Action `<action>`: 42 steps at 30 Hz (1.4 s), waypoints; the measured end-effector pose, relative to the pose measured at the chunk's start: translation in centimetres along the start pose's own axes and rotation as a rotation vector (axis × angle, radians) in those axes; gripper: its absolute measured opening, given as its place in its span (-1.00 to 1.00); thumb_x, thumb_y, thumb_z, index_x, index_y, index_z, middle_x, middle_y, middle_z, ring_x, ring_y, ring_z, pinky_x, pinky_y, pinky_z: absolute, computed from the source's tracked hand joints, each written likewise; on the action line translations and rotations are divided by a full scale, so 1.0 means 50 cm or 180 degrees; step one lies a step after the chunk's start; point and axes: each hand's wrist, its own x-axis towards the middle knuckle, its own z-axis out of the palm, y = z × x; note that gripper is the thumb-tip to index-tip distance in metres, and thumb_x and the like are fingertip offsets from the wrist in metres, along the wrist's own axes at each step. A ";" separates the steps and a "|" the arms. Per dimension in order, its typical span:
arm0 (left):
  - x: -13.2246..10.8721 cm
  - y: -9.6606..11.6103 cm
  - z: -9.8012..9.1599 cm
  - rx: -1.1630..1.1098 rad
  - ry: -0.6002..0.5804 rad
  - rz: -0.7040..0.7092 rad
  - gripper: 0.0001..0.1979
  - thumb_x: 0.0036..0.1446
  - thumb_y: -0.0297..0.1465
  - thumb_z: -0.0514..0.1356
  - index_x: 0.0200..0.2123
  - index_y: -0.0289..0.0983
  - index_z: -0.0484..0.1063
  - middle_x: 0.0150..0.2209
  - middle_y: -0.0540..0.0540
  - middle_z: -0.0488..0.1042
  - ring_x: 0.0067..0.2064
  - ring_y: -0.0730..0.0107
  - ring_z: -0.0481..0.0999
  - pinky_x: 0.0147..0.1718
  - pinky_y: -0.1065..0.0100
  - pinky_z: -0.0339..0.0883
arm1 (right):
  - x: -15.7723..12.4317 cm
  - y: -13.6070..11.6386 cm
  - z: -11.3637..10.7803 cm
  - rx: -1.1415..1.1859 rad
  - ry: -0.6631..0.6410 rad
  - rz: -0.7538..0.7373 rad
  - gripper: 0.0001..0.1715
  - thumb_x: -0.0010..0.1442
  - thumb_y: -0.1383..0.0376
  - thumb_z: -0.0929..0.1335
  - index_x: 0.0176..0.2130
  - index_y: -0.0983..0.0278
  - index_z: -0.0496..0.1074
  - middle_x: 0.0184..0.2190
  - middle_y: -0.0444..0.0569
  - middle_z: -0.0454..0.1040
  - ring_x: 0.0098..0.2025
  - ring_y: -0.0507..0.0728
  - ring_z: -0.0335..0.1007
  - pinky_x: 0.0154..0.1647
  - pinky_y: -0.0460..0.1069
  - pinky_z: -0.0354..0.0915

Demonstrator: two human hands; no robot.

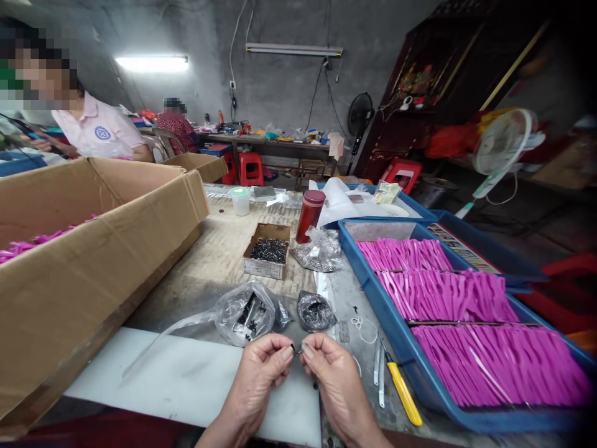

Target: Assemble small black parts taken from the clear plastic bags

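Observation:
My left hand [263, 373] is closed in a pinch on a tiny black part [293, 348] at its fingertips. Close beside it, my right hand [331, 376] pinches a small thin piece [299, 352], too small to name. The fingertips of both hands almost meet above a white sheet [186, 367]. Just beyond them lie a clear plastic bag [228, 314] with small black parts and a smaller dark bag [316, 311], open at the top. Farther back stands a small cardboard box [264, 269] filled with small dark pieces.
A blue tray [392, 336] of magenta strips stands at right, near a yellow-handled tool [405, 395] and metal tweezers [379, 373]. At left is a large cardboard box [93, 267]. A red flask [310, 214] stands behind a bag of metal bits [321, 252]. Two people sit farther back.

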 end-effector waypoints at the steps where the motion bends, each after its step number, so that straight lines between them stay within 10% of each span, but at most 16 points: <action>1: -0.001 -0.002 0.003 -0.0025 -0.0006 -0.0003 -0.81 -0.23 -0.35 0.28 -0.57 -0.37 0.39 -0.71 0.09 0.22 -0.65 0.63 0.09 -0.67 0.53 -0.10 | -0.002 0.003 0.001 0.0036 -0.0002 -0.0003 -0.79 -0.11 0.21 0.37 -0.55 0.31 0.33 -0.66 -0.21 0.22 -0.59 -0.02 0.07 -0.56 -0.13 0.06; 14: -0.008 -0.015 0.014 0.0360 0.0071 0.0119 -0.84 -0.18 -0.36 0.25 -0.54 -0.36 0.41 -0.66 0.05 0.32 -0.64 0.61 0.13 -0.66 0.54 -0.01 | -0.006 0.018 0.002 0.0291 0.0047 -0.0082 -0.78 -0.08 0.20 0.36 -0.55 0.31 0.32 -0.67 -0.21 0.20 -0.58 -0.02 0.09 -0.54 -0.11 0.08; 24: -0.009 -0.006 0.004 0.1661 -0.0096 0.1080 -0.86 -0.08 -0.41 0.16 -0.61 -0.31 0.44 -0.57 -0.04 0.34 -0.46 0.39 0.32 -0.45 0.44 0.20 | -0.005 0.029 -0.003 0.0089 0.0137 -0.0084 -0.76 -0.11 0.18 0.36 -0.57 0.31 0.31 -0.70 -0.22 0.20 -0.61 -0.03 0.07 -0.56 -0.12 0.05; 42: -0.014 -0.016 0.007 0.0439 -0.0189 0.0272 -0.93 -0.15 -0.43 0.24 -0.58 -0.32 0.43 -0.58 0.03 0.39 -0.48 0.50 0.34 -0.41 0.51 0.20 | -0.019 0.035 -0.012 -0.0137 0.0215 -0.0107 -0.75 -0.09 0.16 0.34 -0.58 0.31 0.32 -0.71 -0.23 0.19 -0.60 -0.02 0.07 -0.56 -0.12 0.04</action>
